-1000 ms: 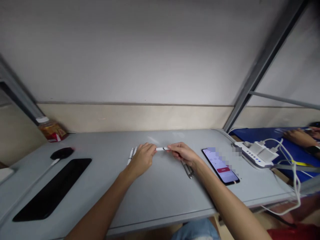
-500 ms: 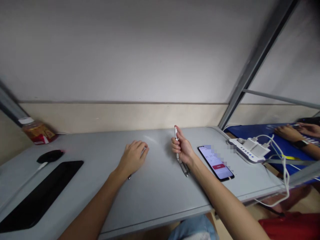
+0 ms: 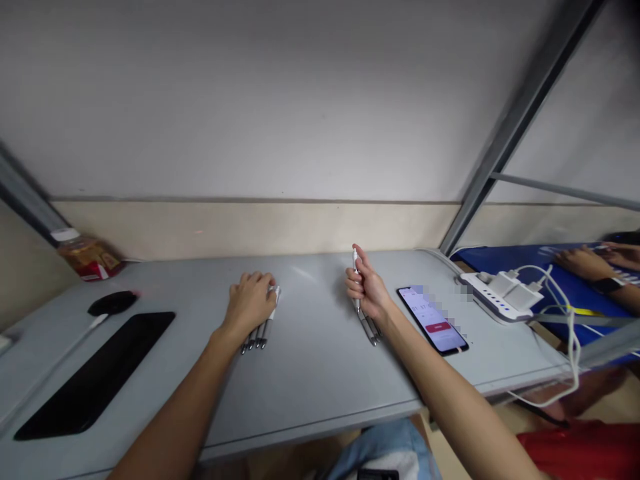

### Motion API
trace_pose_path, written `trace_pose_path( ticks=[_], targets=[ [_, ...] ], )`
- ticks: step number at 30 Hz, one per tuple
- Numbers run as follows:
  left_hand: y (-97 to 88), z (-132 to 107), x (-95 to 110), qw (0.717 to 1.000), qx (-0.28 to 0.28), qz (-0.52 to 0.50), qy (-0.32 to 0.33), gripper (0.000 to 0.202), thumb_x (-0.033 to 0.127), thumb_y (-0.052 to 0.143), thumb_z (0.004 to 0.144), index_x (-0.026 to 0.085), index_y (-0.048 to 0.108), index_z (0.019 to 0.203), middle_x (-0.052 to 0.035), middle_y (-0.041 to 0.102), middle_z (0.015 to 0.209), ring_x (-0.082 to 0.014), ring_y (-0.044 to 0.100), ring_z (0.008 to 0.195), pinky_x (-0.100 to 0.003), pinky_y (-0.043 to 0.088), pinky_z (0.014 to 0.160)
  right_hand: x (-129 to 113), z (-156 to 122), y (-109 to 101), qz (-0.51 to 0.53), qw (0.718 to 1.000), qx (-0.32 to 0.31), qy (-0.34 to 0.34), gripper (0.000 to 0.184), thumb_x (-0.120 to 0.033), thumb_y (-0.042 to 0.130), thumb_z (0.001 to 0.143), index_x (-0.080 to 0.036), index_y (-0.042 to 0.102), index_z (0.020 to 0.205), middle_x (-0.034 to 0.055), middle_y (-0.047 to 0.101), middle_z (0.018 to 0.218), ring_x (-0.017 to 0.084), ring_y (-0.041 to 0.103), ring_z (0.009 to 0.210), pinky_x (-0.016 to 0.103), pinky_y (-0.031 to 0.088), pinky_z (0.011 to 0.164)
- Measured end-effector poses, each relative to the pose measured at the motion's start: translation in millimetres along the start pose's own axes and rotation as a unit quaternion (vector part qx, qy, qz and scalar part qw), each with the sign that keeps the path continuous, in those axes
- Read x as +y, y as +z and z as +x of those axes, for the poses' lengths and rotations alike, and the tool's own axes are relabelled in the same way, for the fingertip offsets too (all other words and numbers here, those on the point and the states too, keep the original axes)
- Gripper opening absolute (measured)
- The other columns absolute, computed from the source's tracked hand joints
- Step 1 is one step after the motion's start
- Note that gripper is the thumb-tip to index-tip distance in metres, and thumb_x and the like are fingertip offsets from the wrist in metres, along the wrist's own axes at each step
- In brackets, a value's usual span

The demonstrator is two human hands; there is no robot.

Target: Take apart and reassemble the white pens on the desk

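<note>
On the grey desk, my left hand (image 3: pixel 251 300) lies palm down over a row of several white-and-silver pens (image 3: pixel 263 337). Its fingers curl over their far ends, with the thumb along the right side; the tips point toward me. Farther right, my right hand (image 3: pixel 369 287) is closed around a white pen (image 3: pixel 356 260), thumb up by its top end. Below that fist, more pens (image 3: pixel 371 330) lie on the desk, partly hidden by the wrist.
A phone (image 3: pixel 433 320) with a lit screen lies right of my right forearm, near a white power strip (image 3: pixel 495 297) with plugs and cables. At left are a black slab (image 3: pixel 100 373), a black round device (image 3: pixel 113 303) and a bottle (image 3: pixel 90 257). Another person's hands (image 3: pixel 583 262) are far right.
My left hand has shifted left onto the row of pens, whose tips now show below it. My right hand keeps its hold on the pen. The view has tilted slightly.
</note>
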State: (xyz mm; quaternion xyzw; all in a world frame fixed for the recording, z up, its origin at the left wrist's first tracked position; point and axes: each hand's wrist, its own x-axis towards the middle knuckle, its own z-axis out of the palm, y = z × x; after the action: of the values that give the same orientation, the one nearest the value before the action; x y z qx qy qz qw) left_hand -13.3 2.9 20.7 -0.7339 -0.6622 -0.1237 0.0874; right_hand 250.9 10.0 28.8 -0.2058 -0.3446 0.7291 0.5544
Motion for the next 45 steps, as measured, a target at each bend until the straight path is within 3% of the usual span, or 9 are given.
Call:
trace_pose_path(
  ticks=[17, 22, 27, 30, 33, 36, 38, 41, 45],
  targets=[
    [4.3, -3, 4, 0.998, -0.007, -0.049, 0.037, 0.023, 0.029, 0.04, 0.088, 0.021, 0.06, 0.095, -0.0113, 0.06, 0.105, -0.0302, 0.045, 0.103, -0.045, 0.036, 0.081, -1, 0, 3, -0.045, 0.999, 0.01, 0.017, 0.04, -0.038, 0.062, 0.083, -0.036, 0.045, 0.119, -0.0099, 0.031, 0.056, 0.005, 0.019, 0.04, 0.014, 0.011, 0.037],
    [5.3, -4, 4, 0.997, -0.011, -0.05, 0.065, 0.021, 0.03, 0.04, 0.088, 0.021, 0.059, 0.095, -0.011, 0.06, 0.102, -0.0302, 0.046, 0.103, -0.044, 0.036, 0.081, -2, 0, 1, -0.095, 0.995, -0.004, 0.013, 0.034, -0.037, 0.061, 0.083, -0.028, 0.053, 0.115, -0.0052, 0.049, 0.064, 0.007, 0.041, 0.047, 0.016, 0.03, 0.04],
    [7.4, -4, 3, 0.996, -0.015, -0.055, 0.074, 0.021, 0.028, 0.041, 0.087, 0.022, 0.059, 0.097, -0.0102, 0.061, 0.101, -0.0296, 0.046, 0.102, -0.043, 0.035, 0.08, -2, 0, 1, -0.223, 0.974, 0.016, 0.03, 0.028, -0.031, 0.065, 0.077, -0.019, 0.064, 0.103, 0.004, 0.063, 0.081, 0.014, 0.058, 0.07, 0.027, 0.047, 0.065],
    [9.2, -4, 1, 0.995, -0.013, -0.062, 0.074, 0.02, 0.028, 0.042, 0.087, 0.022, 0.06, 0.095, -0.0097, 0.061, 0.1, -0.0287, 0.046, 0.1, -0.043, 0.035, 0.08, -1, 0, -1, -0.416, 0.908, 0.036, -0.042, 0.019, -0.031, 0.065, 0.076, -0.017, 0.067, 0.088, 0.0038, 0.064, 0.082, 0.016, 0.057, 0.076, 0.029, 0.043, 0.07],
    [10.0, -3, 1, 0.995, -0.012, -0.061, 0.074, 0.02, 0.028, 0.042, 0.086, 0.023, 0.06, 0.095, -0.0095, 0.061, 0.1, -0.029, 0.046, 0.1, -0.042, 0.035, 0.08, 2, -1, -6, -0.611, 0.782, 0.06, -0.108, 0.016, -0.03, 0.067, 0.073, -0.019, 0.067, 0.085, 0.0043, 0.064, 0.091, 0.02, 0.053, 0.09, 0.033, 0.037, 0.081],
    [9.3, -4, 2, 0.995, -0.012, -0.063, 0.071, 0.02, 0.027, 0.042, 0.086, 0.023, 0.06, 0.095, -0.0098, 0.061, 0.101, -0.0292, 0.046, 0.101, -0.042, 0.034, 0.08, 7, -2, -10, -0.732, 0.673, 0.074, -0.08, 0.023, -0.037, 0.072, 0.07, -0.021, 0.067, 0.085, 0.006, 0.062, 0.1, 0.025, 0.046, 0.103, 0.037, 0.03, 0.085],
    [8.2, -5, 3, 0.995, -0.011, -0.066, 0.073, 0.021, 0.027, 0.042, 0.086, 0.023, 0.06, 0.095, -0.0097, 0.06, 0.101, -0.0291, 0.045, 0.101, -0.043, 0.034, 0.08, 9, -2, -12, -0.776, 0.625, 0.071, -0.044, 0.03, -0.043, 0.076, 0.066, -0.021, 0.067, 0.083, 0.0073, 0.059, 0.102, 0.027, 0.042, 0.105, 0.037, 0.028, 0.084],
    [7.0, -6, 4, 0.995, -0.009, -0.064, 0.078, 0.021, 0.029, 0.042, 0.087, 0.022, 0.06, 0.095, -0.0094, 0.06, 0.1, -0.0292, 0.046, 0.101, -0.043, 0.035, 0.08, 11, -2, -14, -0.802, 0.592, 0.068, -0.028, 0.036, -0.049, 0.077, 0.064, -0.021, 0.067, 0.084, 0.0084, 0.056, 0.103, 0.027, 0.04, 0.104, 0.037, 0.027, 0.082],
    [7.6, -5, 3, 0.995, -0.01, -0.062, 0.077, 0.022, 0.03, 0.041, 0.088, 0.022, 0.06, 0.095, -0.0095, 0.059, 0.102, -0.0292, 0.045, 0.102, -0.042, 0.034, 0.079, 11, -2, -18, -0.797, 0.599, 0.071, -0.032, 0.034, -0.052, 0.068, 0.074, -0.023, 0.068, 0.093, 0.0094, 0.055, 0.106, 0.027, 0.04, 0.105, 0.038, 0.026, 0.084]
  ],
)
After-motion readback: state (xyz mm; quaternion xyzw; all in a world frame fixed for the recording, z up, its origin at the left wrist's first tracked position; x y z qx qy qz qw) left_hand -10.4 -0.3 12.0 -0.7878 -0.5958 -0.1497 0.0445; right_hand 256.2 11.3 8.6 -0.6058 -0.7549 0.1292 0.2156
